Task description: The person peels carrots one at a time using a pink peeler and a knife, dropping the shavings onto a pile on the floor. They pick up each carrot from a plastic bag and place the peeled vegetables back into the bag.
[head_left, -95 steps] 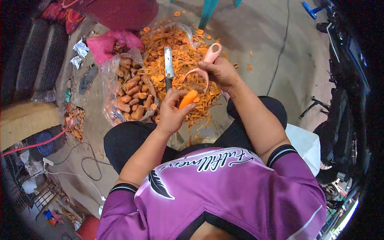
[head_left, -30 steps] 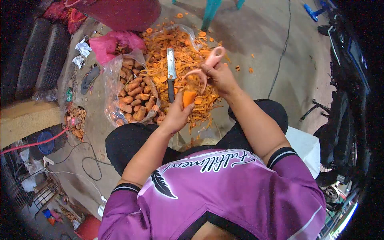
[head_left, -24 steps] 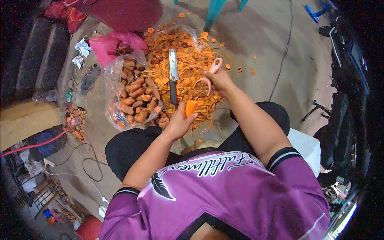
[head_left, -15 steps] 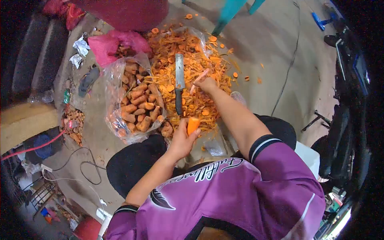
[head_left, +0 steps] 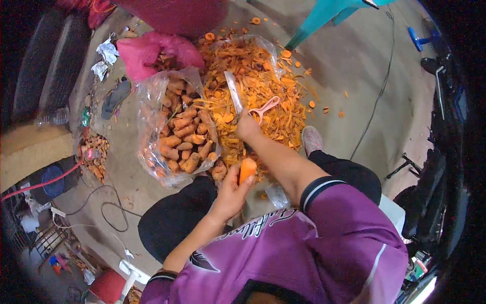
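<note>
My left hand [head_left: 230, 195] grips a peeled orange carrot [head_left: 246, 168] upright over my lap. My right hand [head_left: 248, 126] reaches forward and closes over the handle of a knife [head_left: 233, 91], whose blade points away across a heap of carrot peels [head_left: 263, 66]. A pink peeler [head_left: 264, 107] lies on the peels just right of that hand. A clear plastic bag of unpeeled carrots [head_left: 179, 131] sits to the left of the heap.
A pink bag [head_left: 147, 50] lies behind the carrot bag. A teal chair leg [head_left: 319, 17] stands beyond the peels. A sandal [head_left: 116, 96] is at the left, a cable [head_left: 379, 91] crosses the concrete floor, and a motorbike [head_left: 445, 152] stands at the right.
My right hand lowered from the carrot to the peel heap, let the pink peeler go and took the knife handle. My left hand kept the carrot and drew it nearer my lap.
</note>
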`<state>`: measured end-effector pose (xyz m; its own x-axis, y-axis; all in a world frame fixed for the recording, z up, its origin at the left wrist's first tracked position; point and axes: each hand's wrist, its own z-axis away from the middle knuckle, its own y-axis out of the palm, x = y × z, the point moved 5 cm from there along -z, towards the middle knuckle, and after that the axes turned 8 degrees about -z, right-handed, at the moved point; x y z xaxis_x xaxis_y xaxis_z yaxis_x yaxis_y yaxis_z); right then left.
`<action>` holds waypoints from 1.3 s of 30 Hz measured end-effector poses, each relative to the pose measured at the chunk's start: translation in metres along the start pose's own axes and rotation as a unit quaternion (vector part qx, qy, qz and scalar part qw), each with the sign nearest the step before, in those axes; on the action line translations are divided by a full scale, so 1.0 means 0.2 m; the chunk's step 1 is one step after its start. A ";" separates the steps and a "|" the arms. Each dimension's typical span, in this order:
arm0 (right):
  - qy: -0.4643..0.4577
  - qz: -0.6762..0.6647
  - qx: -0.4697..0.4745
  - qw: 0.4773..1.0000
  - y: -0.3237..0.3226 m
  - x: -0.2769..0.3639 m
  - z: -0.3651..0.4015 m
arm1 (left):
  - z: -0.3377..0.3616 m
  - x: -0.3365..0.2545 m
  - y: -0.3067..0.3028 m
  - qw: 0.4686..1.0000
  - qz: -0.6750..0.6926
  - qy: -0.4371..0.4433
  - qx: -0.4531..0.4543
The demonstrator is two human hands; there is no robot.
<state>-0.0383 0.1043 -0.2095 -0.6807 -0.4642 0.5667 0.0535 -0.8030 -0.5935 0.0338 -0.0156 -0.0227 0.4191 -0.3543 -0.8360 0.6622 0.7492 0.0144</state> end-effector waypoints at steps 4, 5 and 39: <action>0.032 -0.258 0.085 0.962 -0.17 0.09 0.12 | 0.03 -0.08 0.03 0.993 0.115 -0.021 0.028; 0.100 -0.344 0.174 0.917 -0.23 0.11 0.16 | 0.04 -0.11 0.04 0.990 0.137 -0.002 0.038; -0.127 -0.212 0.182 0.952 -1.01 0.08 1.12 | 0.15 -0.33 0.34 0.959 -0.217 0.124 0.132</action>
<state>0.1026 0.1756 0.0476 -0.5012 -0.1079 0.8586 0.0938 -0.9931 -0.0700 0.0696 0.0417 0.0511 -0.0706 -0.4317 -0.8993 0.8887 0.3822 -0.2533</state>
